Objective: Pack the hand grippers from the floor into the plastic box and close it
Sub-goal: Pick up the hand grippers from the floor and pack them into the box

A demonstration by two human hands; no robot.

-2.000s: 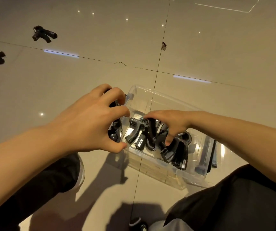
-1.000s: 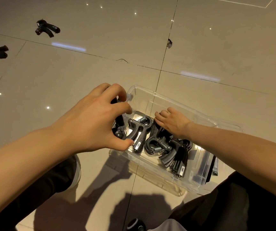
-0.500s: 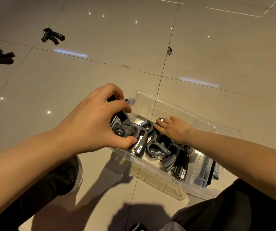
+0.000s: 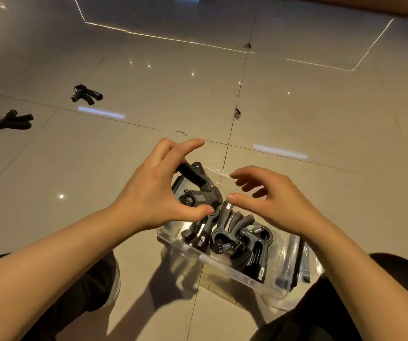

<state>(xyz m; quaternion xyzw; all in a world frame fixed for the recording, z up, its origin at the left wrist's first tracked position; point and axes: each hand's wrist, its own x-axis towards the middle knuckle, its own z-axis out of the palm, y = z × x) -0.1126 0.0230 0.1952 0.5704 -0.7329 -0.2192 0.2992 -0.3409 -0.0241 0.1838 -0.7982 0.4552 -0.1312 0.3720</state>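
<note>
A clear plastic box sits on the tiled floor between my knees, with several black hand grippers in it. One more black hand gripper leans at the box's left end, its handles sticking up over the rim. My left hand hovers around that gripper with fingers spread and thumb beside it. My right hand hangs over the middle of the box, fingers apart and holding nothing. Two hand grippers lie on the floor at far left, one farther off and one nearer the left edge.
A clear panel with dark clips stands at the box's right end. My dark-trousered knees flank the box at the bottom of the view. Glossy floor tiles stretch ahead, with a chipped joint.
My left hand has opened off the hand gripper it was pushing into the box's left end. My right hand has lifted out of the box. The view has tilted up.
</note>
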